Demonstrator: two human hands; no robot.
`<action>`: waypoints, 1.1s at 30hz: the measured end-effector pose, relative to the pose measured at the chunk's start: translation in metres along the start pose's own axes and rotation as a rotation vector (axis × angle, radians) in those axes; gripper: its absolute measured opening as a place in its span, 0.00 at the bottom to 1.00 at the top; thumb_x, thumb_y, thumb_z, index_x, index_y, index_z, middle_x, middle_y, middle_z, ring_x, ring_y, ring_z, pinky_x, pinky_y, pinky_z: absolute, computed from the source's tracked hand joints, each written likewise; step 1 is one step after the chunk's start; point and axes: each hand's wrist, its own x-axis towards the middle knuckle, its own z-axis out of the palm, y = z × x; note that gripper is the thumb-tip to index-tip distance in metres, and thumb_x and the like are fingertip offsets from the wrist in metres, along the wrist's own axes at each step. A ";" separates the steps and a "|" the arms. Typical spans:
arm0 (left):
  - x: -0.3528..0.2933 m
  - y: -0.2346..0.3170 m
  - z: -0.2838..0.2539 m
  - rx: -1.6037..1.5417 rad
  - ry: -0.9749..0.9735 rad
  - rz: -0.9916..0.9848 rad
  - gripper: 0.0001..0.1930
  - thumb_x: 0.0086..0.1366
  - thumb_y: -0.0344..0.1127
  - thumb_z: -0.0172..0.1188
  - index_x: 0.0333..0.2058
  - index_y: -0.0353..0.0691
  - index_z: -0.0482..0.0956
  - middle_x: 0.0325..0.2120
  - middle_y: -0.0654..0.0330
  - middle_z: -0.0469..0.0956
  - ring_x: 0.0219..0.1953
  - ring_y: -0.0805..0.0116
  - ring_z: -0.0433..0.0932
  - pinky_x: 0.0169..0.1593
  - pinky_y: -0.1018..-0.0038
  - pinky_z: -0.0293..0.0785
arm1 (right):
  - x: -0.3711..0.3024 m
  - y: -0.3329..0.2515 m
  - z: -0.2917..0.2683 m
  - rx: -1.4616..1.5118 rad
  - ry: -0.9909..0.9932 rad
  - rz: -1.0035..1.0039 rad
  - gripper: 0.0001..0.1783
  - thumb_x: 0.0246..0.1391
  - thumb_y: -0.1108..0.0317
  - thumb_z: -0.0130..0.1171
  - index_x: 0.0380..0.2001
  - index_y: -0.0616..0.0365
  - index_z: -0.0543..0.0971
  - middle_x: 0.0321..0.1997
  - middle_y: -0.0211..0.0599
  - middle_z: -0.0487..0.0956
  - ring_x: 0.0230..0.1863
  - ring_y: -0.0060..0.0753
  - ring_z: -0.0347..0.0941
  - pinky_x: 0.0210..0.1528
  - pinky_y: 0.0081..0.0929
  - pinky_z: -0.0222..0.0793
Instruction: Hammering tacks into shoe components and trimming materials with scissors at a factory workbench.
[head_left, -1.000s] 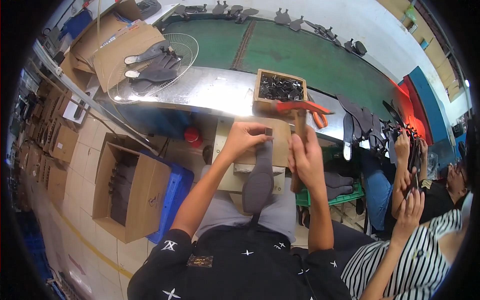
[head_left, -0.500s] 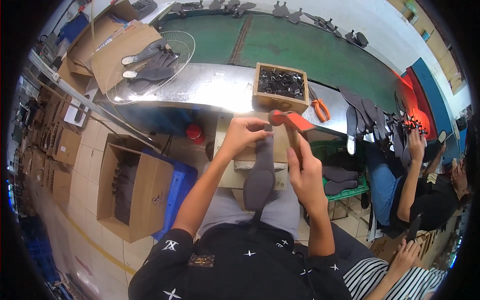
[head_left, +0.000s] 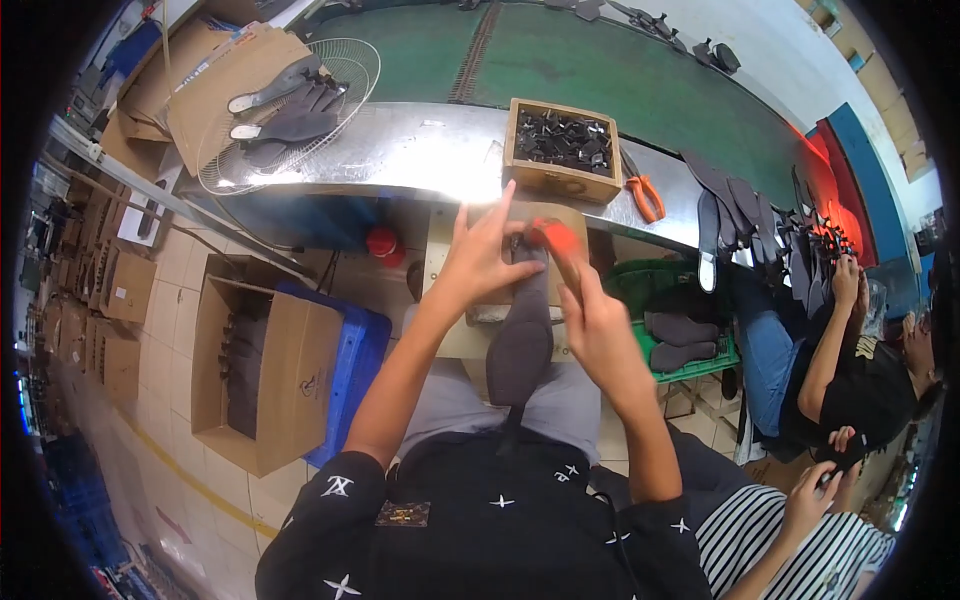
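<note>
- A wooden box [head_left: 566, 181] is standing near the front edge of the steel ledge [head_left: 420, 150], and small black parts [head_left: 563, 142] are filling it.
- A round wire basket [head_left: 378, 75] is sitting at the ledge's left end, and several dark insoles [head_left: 300, 124] are lying in it.
- A cardboard carton [head_left: 298, 390] is standing open at the lower left, beside a blue crate [head_left: 362, 358]; a row of insoles is standing inside it.
- A green crate [head_left: 712, 364] is sitting to the right of the right forearm, with dark soles [head_left: 683, 354] lying in it.
- The left hand [head_left: 485, 256] is holding its index finger up and its fingers spread, the thumb pointing right.
- The right hand [head_left: 600, 325] is grasping the handle of an orange-headed hammer [head_left: 556, 240], its fingers wrapped round it.
- The grey insole [head_left: 521, 352] is lying over the near edge of the brown board [head_left: 570, 224], its wide end toward the lap.
- Its narrow end is lying by the left thumb, close to the hammer's head; whether the head is touching it, one cannot tell.
</note>
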 end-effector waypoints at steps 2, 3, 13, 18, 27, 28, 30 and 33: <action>0.002 -0.003 -0.002 -0.013 -0.010 -0.059 0.60 0.50 0.55 0.74 0.73 0.42 0.45 0.46 0.57 0.84 0.60 0.59 0.75 0.73 0.46 0.28 | 0.009 0.011 0.007 0.054 0.105 -0.141 0.17 0.63 0.73 0.55 0.54 0.65 0.70 0.35 0.64 0.78 0.35 0.70 0.76 0.33 0.46 0.74; 0.001 -0.007 -0.007 -0.001 -0.005 -0.066 0.60 0.50 0.54 0.74 0.73 0.43 0.45 0.46 0.57 0.84 0.59 0.59 0.75 0.72 0.44 0.28 | 0.014 -0.005 -0.004 0.047 0.158 -0.235 0.17 0.63 0.73 0.55 0.54 0.67 0.70 0.35 0.63 0.79 0.35 0.68 0.77 0.33 0.46 0.74; -0.006 -0.006 -0.004 0.105 -0.025 0.009 0.33 0.56 0.53 0.68 0.59 0.47 0.74 0.59 0.62 0.75 0.71 0.57 0.60 0.71 0.38 0.29 | -0.003 -0.008 -0.011 0.060 0.187 -0.155 0.15 0.65 0.71 0.53 0.52 0.66 0.71 0.28 0.56 0.78 0.29 0.54 0.77 0.30 0.42 0.70; -0.034 0.020 -0.018 -0.366 -0.097 0.038 0.11 0.62 0.39 0.64 0.35 0.37 0.83 0.35 0.50 0.81 0.40 0.54 0.81 0.45 0.60 0.74 | 0.000 -0.002 -0.026 0.089 0.259 -0.137 0.20 0.66 0.70 0.52 0.60 0.62 0.72 0.26 0.37 0.77 0.25 0.25 0.73 0.30 0.26 0.69; -0.106 0.125 -0.072 -0.938 -0.290 -0.222 0.14 0.66 0.37 0.64 0.26 0.31 0.79 0.18 0.56 0.70 0.24 0.72 0.69 0.29 0.72 0.64 | 0.025 0.022 0.010 -0.526 -0.132 -0.499 0.27 0.59 0.64 0.60 0.61 0.59 0.71 0.59 0.42 0.73 0.52 0.44 0.74 0.43 0.40 0.74; -0.111 0.126 -0.075 -0.996 -0.298 -0.278 0.13 0.66 0.37 0.64 0.28 0.31 0.81 0.19 0.57 0.72 0.24 0.73 0.69 0.29 0.72 0.64 | 0.027 0.009 0.002 -0.456 -0.128 -0.643 0.26 0.59 0.62 0.61 0.59 0.60 0.73 0.61 0.41 0.72 0.54 0.43 0.73 0.44 0.41 0.74; -0.117 0.127 -0.078 -1.065 -0.271 -0.267 0.12 0.66 0.38 0.64 0.31 0.32 0.84 0.20 0.58 0.75 0.24 0.76 0.70 0.29 0.73 0.64 | 0.015 -0.012 -0.018 -0.090 -0.226 -0.586 0.23 0.59 0.58 0.62 0.52 0.63 0.78 0.59 0.43 0.75 0.51 0.43 0.75 0.47 0.41 0.73; -0.113 0.127 -0.086 -1.058 -0.495 -0.236 0.09 0.64 0.34 0.66 0.37 0.33 0.87 0.29 0.56 0.85 0.33 0.70 0.83 0.38 0.76 0.75 | 0.004 -0.021 -0.032 0.471 -0.644 -0.561 0.22 0.56 0.57 0.65 0.46 0.65 0.80 0.49 0.46 0.79 0.47 0.45 0.78 0.48 0.38 0.73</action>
